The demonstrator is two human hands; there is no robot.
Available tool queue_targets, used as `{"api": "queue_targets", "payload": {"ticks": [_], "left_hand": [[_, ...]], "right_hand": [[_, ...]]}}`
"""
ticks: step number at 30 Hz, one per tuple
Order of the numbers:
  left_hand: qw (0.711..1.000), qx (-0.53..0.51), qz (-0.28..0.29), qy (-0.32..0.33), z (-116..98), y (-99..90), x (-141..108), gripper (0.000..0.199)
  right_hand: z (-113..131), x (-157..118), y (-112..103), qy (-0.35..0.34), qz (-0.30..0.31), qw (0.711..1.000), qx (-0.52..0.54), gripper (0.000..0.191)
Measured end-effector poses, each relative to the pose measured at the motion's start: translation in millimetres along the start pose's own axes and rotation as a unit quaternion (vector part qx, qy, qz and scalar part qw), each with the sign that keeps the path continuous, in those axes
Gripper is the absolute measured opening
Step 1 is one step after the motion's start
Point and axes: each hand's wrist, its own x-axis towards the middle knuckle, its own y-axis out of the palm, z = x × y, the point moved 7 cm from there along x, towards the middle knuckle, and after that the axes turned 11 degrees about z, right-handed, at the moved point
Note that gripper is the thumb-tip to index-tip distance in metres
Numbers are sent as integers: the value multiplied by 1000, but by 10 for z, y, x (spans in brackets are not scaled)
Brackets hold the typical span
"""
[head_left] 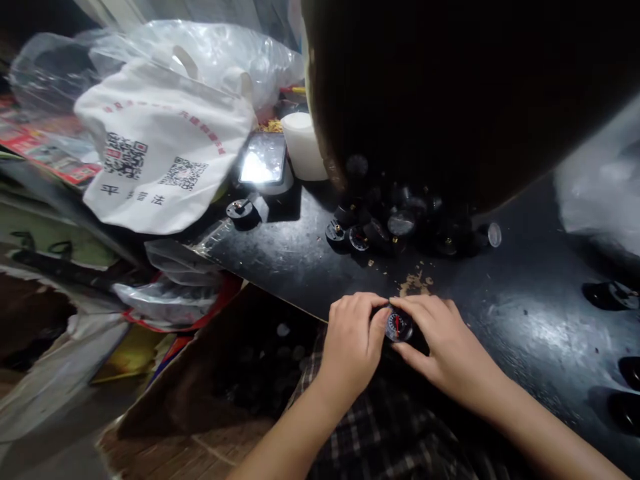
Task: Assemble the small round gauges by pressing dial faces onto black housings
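Note:
Between my two hands is a small round dial gauge (399,325) with a black rim, a dark face and a red needle, held face up at the table's near edge. My left hand (354,333) grips its left side, thumb along the rim. From the right, my right hand (443,333) closes on it with the fingers above and the thumb below. Beyond the hands lies a pile of similar black gauges (401,223), several with clear round covers. Deep shadow hides much of that pile.
A lit lamp (263,160) and a white cylinder (304,147) stand beside a white cloth bag (165,147). One black part (243,212) sits near them. Below left is a cardboard box (165,407) with dark round parts. More black parts (613,295) lie at right.

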Motion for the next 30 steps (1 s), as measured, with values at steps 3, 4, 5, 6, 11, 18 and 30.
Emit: {"api": "queue_targets", "payload": {"ticks": [3, 4, 5, 6, 11, 18, 30], "left_hand": [[999, 30, -13, -22, -4, 67, 35, 22], [999, 37, -15, -22, -3, 78, 29, 22], [999, 45, -15, -20, -3, 86, 21, 22], [998, 53, -14, -16, -5, 92, 14, 22], [995, 98, 1, -8, -14, 104, 16, 21], [997, 71, 9, -18, 8, 99, 30, 22], [997, 80, 7, -7, 1, 107, 21, 20]], "right_hand": [[80, -11, 70, -18, -12, 998, -53, 51], [83, -12, 117, -19, -13, 998, -64, 57], [79, -9, 168, -18, -12, 997, -71, 66], [70, -3, 221, -14, -12, 997, -77, 75], [26, 40, 391, 9, 14, 997, -78, 94], [-6, 43, 371, 30, 31, 997, -60, 93], [-12, 20, 414, 33, 32, 998, -52, 95]]}}
